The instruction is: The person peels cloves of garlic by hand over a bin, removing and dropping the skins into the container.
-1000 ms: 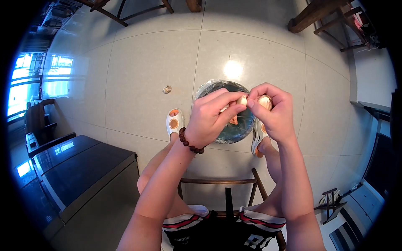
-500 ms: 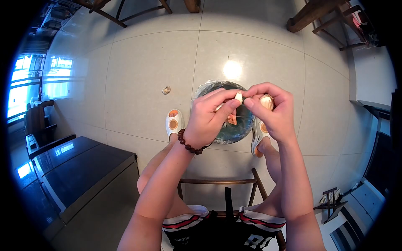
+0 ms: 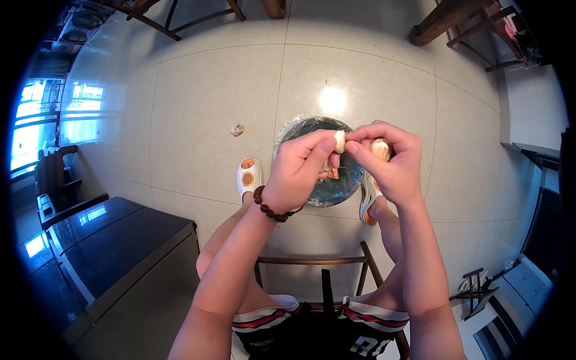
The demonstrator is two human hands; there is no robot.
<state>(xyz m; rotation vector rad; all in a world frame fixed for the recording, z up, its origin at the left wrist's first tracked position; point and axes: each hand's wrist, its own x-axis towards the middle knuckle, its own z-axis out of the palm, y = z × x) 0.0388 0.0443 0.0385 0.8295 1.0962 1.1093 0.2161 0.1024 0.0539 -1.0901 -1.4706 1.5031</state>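
My left hand [image 3: 300, 163], with a dark beaded bracelet at the wrist, pinches a pale garlic clove [image 3: 340, 141] between thumb and index finger. Thumb and index fingertip of my right hand [image 3: 390, 157] are pressed together beside the clove's right side; whether a bit of skin is between them is too small to tell. A larger whitish garlic bulb [image 3: 381, 150] is tucked under the curled fingers of that same hand. Below both hands stands a round dark bin [image 3: 336, 195] with a clear plastic liner. Something orange shows in it, partly hidden by my left hand.
A small garlic piece [image 3: 237, 130] lies on the tiled floor [image 3: 216, 84] left of the bin. My feet in white shoes [image 3: 249, 174] flank the bin. A dark glossy cabinet [image 3: 120, 240] stands at left, and wooden furniture legs [image 3: 438, 24] at the far side.
The clove has turned in my left fingers and sits slightly lower and further left, with more of its side showing. My left thumb has moved up along it. My right fingertips have shifted slightly left.
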